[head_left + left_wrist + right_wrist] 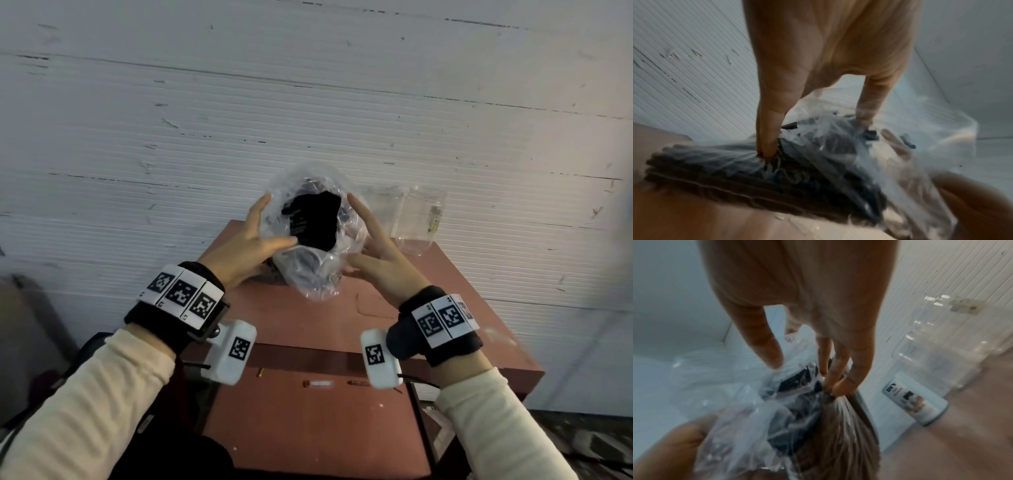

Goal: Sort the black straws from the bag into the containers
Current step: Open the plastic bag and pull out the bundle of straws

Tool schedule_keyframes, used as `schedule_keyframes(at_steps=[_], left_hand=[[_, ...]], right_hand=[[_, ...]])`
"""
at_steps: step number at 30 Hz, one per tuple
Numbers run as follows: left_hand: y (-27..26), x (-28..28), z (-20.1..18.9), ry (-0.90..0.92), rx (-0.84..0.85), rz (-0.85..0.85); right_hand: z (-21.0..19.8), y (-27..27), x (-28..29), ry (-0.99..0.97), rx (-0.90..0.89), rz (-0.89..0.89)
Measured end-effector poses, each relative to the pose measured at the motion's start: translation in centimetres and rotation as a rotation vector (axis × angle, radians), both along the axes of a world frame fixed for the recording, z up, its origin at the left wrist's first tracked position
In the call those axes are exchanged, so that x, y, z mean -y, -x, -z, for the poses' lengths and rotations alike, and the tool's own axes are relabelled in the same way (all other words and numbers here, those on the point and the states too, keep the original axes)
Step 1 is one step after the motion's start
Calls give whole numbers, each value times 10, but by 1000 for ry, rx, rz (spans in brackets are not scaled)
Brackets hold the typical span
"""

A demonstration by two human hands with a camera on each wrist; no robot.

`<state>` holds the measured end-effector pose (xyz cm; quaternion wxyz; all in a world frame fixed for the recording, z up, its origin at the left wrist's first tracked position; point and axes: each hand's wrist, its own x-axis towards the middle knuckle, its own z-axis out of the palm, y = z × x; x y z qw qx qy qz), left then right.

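Both hands flank a clear plastic bag [310, 240] that stands on the reddish tabletop [308, 318]. Left hand [245, 245] and right hand [376, 253] each pinch the film at the bag's mouth, holding it apart. Black straws [313, 217] fill the bag. Two clear containers [423, 219] stand just right of it against the white wall [239, 102].

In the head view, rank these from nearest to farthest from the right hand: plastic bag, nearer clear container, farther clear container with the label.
1. plastic bag: touching the right hand, on its left, held between both hands.
2. nearer clear container: just beyond the hand, to its right, by the wall.
3. farther clear container with the label: farther right, beside the other one.
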<state>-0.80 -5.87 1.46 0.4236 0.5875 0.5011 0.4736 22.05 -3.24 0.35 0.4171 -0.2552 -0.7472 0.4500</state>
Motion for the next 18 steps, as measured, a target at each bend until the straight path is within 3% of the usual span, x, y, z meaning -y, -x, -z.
schedule_keyframes(at_steps=[4,7,11,14,18], left_hand=[[2,-3,-13,-4,110,-20],[1,-8,-15,27,291,1],[-4,-7,-12,59,300,31],[-7,-8,-12,57,348,-2],[-10,-10,-12,34,408,-36]], right_hand=[[-20,8,-5,19,-229,-119],[-29,11,-10,63,-339,-167],[-25,18,-13,-111,-238,33],[-22,18,-12,-86,-268,121],[-23,14,-15,-222,-57,394]])
